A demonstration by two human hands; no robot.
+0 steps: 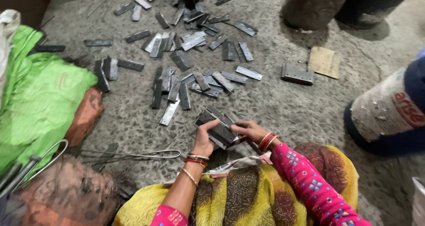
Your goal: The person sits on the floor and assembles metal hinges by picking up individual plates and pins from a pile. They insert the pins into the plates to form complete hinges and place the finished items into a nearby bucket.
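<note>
so both hands are on the same stack of flat metal hinge plates (218, 126), held low over the speckled concrete floor (292, 111) right in front of the person's lap. left hand (203, 139) is wrapped around the near-left end of the stack, thumb on top and fingers curled under, so it's clearly gripping it. right hand (249, 130) comes in from the right side with its fingers pinched onto the stack's right edge, also holding on. the plates in the stack look dark grey with small holes along them, lying roughly level and angled a bit away to the left.

wrists have bangles, red and gold ones on both. right arm is in a pink patterned sleeve (310, 181), and there's a yellow and brown printed cloth (248, 195) over the lap.

further out on the floor there's a big scatter of loose hinge plates (190, 66), some overlapping, some on their own, well apart from the hands. one folded hinge piece (297, 74) sits off to the right by a small scrap of cardboard (324, 61). bent wire rods (133, 155) lie on the floor just left of the left hand. a green sack (40, 97) is piled at the left edge, and a white and blue cylinder (389, 111) lies at the right.
</note>
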